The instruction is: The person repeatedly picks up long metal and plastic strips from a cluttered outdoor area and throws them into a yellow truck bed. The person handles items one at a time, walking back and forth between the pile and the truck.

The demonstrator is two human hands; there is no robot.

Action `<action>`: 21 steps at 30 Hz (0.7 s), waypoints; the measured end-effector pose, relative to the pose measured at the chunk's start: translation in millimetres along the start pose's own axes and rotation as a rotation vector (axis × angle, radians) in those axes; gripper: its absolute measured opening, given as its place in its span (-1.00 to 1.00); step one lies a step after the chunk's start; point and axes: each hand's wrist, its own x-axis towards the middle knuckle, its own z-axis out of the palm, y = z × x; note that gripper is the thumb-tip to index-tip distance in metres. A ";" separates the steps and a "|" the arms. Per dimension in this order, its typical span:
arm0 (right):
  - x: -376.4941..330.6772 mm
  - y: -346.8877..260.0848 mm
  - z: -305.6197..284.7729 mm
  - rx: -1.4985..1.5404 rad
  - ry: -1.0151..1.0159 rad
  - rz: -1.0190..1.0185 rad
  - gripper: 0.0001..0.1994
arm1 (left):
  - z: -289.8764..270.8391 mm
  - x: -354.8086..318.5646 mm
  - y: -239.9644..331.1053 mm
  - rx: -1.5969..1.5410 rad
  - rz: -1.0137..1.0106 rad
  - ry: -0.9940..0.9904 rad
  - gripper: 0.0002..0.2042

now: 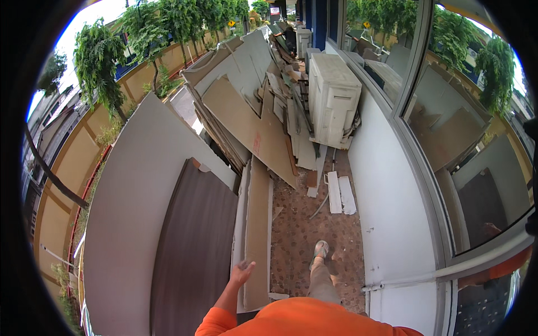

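Note:
My left hand [242, 273] is held out at the end of my bent arm, with its fingers partly spread and nothing in them. Beneath and beside it stands a long brown board [257, 224] with a white edge, leaning at the left of the walkway; whether the hand touches it I cannot tell. Left of that a dark wood-grain panel [193, 246] leans against a large pale grey sheet [126, 196]. My right hand is outside the picture.
Stacked broken boards [246, 123] lean ahead on the left. A white air-conditioner unit [334, 98] stands by the windowed wall on the right. White strips [334, 192] and scraps lie on the brown patterned floor [291, 241]. A pipe [409, 280] runs along the right wall.

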 end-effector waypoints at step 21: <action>272.8 -616.3 -486.6 0.559 0.063 -0.467 -0.61 | 88.5 280.7 153.1 0.154 -0.466 0.182 -0.29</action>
